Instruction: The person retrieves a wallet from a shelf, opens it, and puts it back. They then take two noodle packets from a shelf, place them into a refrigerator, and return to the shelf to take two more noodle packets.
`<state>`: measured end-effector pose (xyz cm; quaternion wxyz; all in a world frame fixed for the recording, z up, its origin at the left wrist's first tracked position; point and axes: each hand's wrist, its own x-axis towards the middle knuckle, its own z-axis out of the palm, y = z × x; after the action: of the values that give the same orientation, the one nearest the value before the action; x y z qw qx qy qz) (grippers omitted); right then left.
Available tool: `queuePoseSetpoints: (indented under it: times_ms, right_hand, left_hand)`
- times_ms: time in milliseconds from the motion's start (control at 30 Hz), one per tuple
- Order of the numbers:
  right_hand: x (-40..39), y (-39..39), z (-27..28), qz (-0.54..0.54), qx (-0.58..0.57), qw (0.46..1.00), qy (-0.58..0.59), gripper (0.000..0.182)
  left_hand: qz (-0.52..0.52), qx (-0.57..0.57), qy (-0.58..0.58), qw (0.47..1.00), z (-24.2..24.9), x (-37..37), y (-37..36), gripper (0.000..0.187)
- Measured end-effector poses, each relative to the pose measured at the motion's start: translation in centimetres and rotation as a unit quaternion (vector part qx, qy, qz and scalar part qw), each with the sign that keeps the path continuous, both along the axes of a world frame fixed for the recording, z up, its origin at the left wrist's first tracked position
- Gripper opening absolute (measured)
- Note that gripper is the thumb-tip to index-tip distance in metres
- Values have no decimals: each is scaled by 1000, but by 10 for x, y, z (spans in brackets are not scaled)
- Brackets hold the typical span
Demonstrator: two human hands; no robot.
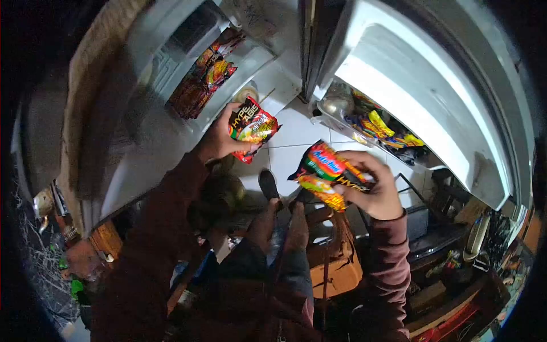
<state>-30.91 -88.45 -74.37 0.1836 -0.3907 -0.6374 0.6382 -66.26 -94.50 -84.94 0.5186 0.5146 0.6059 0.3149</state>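
Observation:
In my left hand (216, 137) is a red and black instant noodle packet (250, 126), its printed front turned toward me. My right hand (373, 185) grips a black instant noodle packet (325, 168) with a red, blue and green label, held over the white tiled floor. Behind my left hand, several red and dark noodle packets (211, 74) lie in a row in the left compartment of what looks like an open refrigerator. On the right, a clear door shelf (342, 125) holds several more packets (382, 125), blue, yellow and dark.
A white door panel (421, 85) stands open on the right. Below it, dark furniture and clutter (450, 279) fill the lower right. An orange-brown bag (336, 268) is beside my legs. A cloth (85, 74) hangs along the left edge.

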Motion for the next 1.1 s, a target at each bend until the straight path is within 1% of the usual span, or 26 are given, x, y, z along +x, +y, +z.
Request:
queuePoseSetpoints:
  times_ms: [33, 100, 133, 167, 233, 367, 433, 500, 533, 567, 600, 633, 667, 700, 767, 800, 867, 900, 933, 967, 1033, 1067, 1100]
  right_hand:
    - [-3, -1, -20, 31, 3, 999, -9, 48]
    - [-11, -1, -49, 61, -24, 998, 15, 47]
    - [-15, -1, -63, 74, -23, 997, 22, 46]
    - [-17, 0, -73, 85, -23, 996, 30, 45]
    - [-27, 2, -87, 88, -31, 995, 35, 45]
    - [-43, 9, -108, 80, -35, 995, 53, 46]
    - [-49, 16, -113, 86, -34, 994, 51, 46]
    - [-55, 23, -113, 101, -16, 994, 43, 46]
    - [-60, 28, -115, 105, 7, 993, 57, 46]
    - [-65, 34, -118, 113, 20, 991, 68, 46]
    - [-72, 39, -119, 111, 3, 991, 71, 46]
    - [-77, 44, -119, 107, -13, 991, 76, 46]
    - [-81, 51, -124, 114, -8, 991, 72, 47]
    - [-87, 56, -125, 114, -9, 991, 72, 47]
    - [-97, 64, -125, 110, -30, 988, 105, 47]
    - [-99, 69, -128, 125, 8, 987, 99, 47]
    - [-101, 74, -132, 130, 2, 987, 98, 46]
    - [-103, 76, -133, 135, 0, 986, 98, 46]
    - [-104, 78, -129, 141, -6, 985, 96, 46]
    - [-106, 79, -131, 142, -7, 985, 95, 46]
    - [-107, 82, -136, 147, 17, 984, 101, 47]
    - [-106, 83, -135, 147, 16, 984, 101, 47]
    - [-105, 86, -134, 152, 18, 985, 85, 47]
  left_hand:
    - [-5, 24, 14, 1000, -16, -6, 5, 89]
    - [-18, 38, 78, 996, -54, -30, 14, 89]
    - [-3, 8, 123, 992, -51, -36, 21, 89]
    - [0, 42, 114, 993, -61, -43, 31, 88]
    - [50, 77, 227, 970, -76, -64, 48, 86]
    - [92, 94, 203, 970, -115, -125, 90, 91]
    - [79, 159, 319, 931, -120, -152, 114, 92]
    - [69, 30, 246, 966, -109, -172, 134, 94]
    - [62, 50, 370, 926, -114, -184, 142, 95]
    - [43, 33, 395, 917, -115, -190, 146, 94]
    - [24, 17, 420, 907, -115, -195, 150, 94]
    - [2, 67, 508, 859, -128, -208, 153, 93]
    - [2, 66, 506, 860, -143, -216, 151, 93]
    - [41, 3, 501, 864, -139, -209, 150, 90]
    - [81, -61, 493, 864, -125, -193, 146, 87]
    - [46, -35, 559, 827, -85, -157, 140, 87]
    - [8, -12, 618, 786, -90, -157, 138, 87]
    - [42, 51, 569, 819, -131, -191, 137, 86]
    - [60, 81, 543, 834, -131, -192, 137, 86]
    - [77, 111, 515, 846, -141, -202, 137, 86]
    - [13, -14, 515, 857, -89, -169, 137, 86]
    - [14, -15, 515, 857, -77, -158, 135, 86]
    - [8, 10, 529, 848, -70, -153, 133, 86]
